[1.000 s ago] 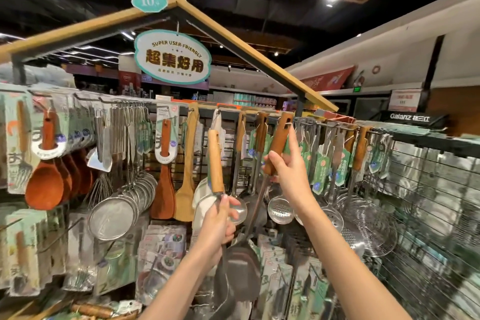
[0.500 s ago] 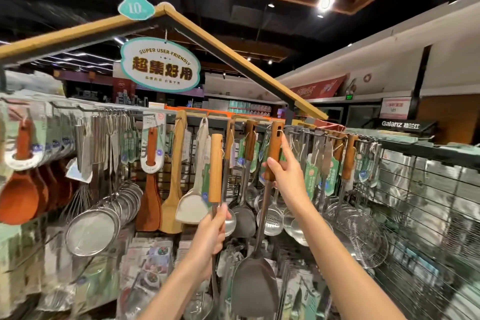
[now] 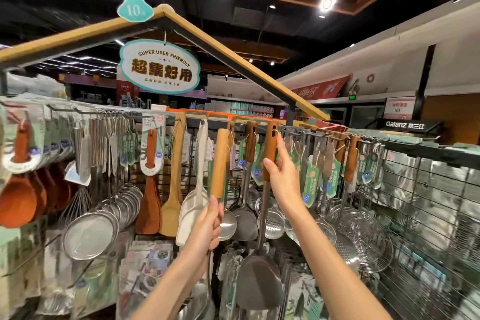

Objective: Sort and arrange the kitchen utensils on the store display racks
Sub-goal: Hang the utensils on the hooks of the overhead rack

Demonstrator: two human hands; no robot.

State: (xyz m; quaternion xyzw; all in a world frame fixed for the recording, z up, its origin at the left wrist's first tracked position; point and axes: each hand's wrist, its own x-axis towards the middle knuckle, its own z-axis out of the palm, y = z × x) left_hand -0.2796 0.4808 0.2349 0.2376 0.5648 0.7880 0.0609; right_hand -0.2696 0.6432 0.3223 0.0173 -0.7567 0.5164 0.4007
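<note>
Right hand [image 3: 279, 174] pinches the dark wooden handle of the spatula [image 3: 259, 283], its top up at the rail [image 3: 324, 135]. Left hand [image 3: 207, 231] is clamped round the ladle [image 3: 220, 163], held upright just beside it.

1. Both bare forearms rise from the lower edge of the frame toward its middle, the left from lower centre, the right from lower right.
2. The left hand [image 3: 207, 226] sits just left of centre with its back toward the camera, its fingers curled in a fist-like grip and the thumb pointing up.
3. The right hand [image 3: 281, 175] is higher, near the middle of the frame, wrist bent back, thumb on the left and fingers stretched upward in a pinching hold.
</note>
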